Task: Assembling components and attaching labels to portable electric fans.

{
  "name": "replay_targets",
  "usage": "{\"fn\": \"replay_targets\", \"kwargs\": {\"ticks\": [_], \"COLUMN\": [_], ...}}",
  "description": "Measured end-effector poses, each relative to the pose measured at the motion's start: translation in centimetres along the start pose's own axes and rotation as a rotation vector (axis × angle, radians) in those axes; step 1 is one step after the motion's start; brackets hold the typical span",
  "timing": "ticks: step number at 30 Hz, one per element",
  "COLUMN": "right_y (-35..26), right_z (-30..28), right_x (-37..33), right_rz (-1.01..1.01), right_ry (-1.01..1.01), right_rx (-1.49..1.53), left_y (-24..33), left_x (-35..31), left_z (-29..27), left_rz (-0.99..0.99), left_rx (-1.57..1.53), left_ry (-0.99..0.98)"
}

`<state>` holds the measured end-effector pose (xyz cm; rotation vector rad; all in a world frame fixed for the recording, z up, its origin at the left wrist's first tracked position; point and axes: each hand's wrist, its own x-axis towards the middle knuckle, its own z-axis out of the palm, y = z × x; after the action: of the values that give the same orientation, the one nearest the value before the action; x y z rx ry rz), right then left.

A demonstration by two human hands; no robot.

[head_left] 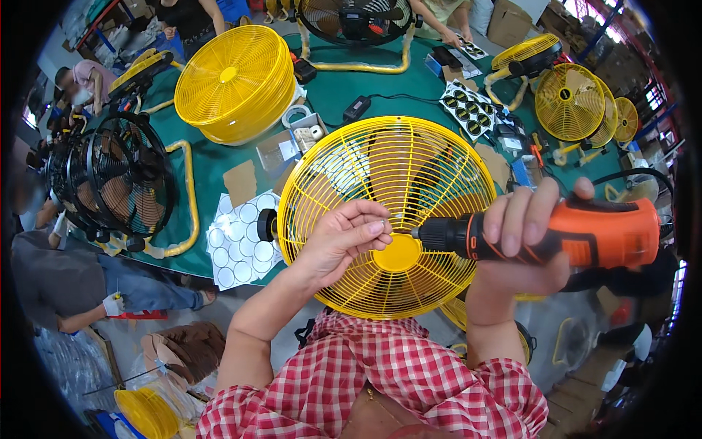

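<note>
An orange and black power screwdriver (599,233) lies across my right hand (530,223), whose fingers wrap round its body. Its dark chuck (436,234) points left. Just off the bit, my left hand (347,238) pinches with thumb and fingertips; whatever it holds is too small to make out. Both hands are above a yellow fan (398,252) with a round wire guard and a plain yellow centre disc. A black knob (268,224) sticks out at the fan's left side.
A green table (227,164) bears stacked yellow fan guards (234,84), black fans (110,183) on the left, and sheets of round white stickers (245,238). Black round labels (468,110) and a small box of white parts (308,133) lie behind. Other people work around the table.
</note>
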<state>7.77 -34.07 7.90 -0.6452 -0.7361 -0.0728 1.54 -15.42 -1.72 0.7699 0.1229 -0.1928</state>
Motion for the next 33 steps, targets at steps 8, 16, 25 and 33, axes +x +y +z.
{"fn": "replay_targets", "kwargs": {"ticks": [8, 16, 25, 33], "right_y": [1.1, 2.6, 2.8, 5.5], "right_z": [0.6, -0.3, -1.8, -2.5], "right_x": [-0.1, 0.7, 2.1, 3.9], "right_rz": [-0.052, -0.084, 0.008, -0.325], "right_ry": [-0.083, -0.182, -0.213, -0.296], "right_rx": [0.045, 0.064, 0.092, -0.177], "left_y": [-0.1, 0.1, 2.6, 8.0], "left_x": [-0.4, 0.0, 2.5, 10.6], "left_z": [-0.8, -1.3, -0.9, -1.0], "left_rz": [-0.008, -0.031, -0.144, 0.486], "left_rx": [0.005, 0.009, 0.337, 1.093], "left_ry": [0.009, -0.075, -0.102, -0.196]}}
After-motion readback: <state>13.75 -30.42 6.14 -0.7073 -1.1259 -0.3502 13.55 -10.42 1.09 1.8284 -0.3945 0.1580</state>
